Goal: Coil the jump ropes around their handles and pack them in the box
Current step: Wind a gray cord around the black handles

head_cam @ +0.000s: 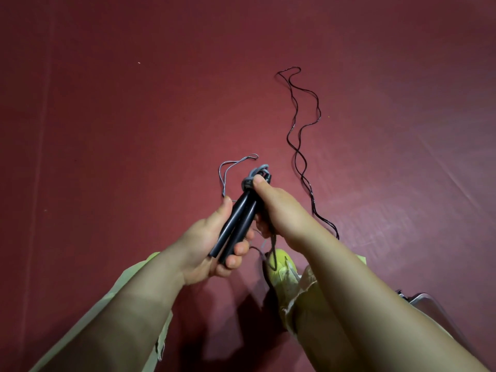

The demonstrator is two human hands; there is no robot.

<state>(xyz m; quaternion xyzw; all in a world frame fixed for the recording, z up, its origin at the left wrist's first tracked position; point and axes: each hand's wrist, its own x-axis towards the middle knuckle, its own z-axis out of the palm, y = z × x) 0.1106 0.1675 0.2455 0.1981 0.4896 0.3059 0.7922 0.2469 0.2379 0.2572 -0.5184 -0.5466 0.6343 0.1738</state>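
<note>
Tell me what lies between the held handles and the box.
That cannot be judged: no box is clearly in view. The left hand grips the handles, the right hand pinches the grey rope, and a black rope trails across the floor.

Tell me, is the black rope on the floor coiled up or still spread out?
Spread out. The black rope snakes in a long doubled line across the red floor, with no loops wound round any handle.

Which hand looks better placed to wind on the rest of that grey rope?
Probably the right hand: it pinches the grey rope at the handles' top, while the left hand grips the handles.
</note>
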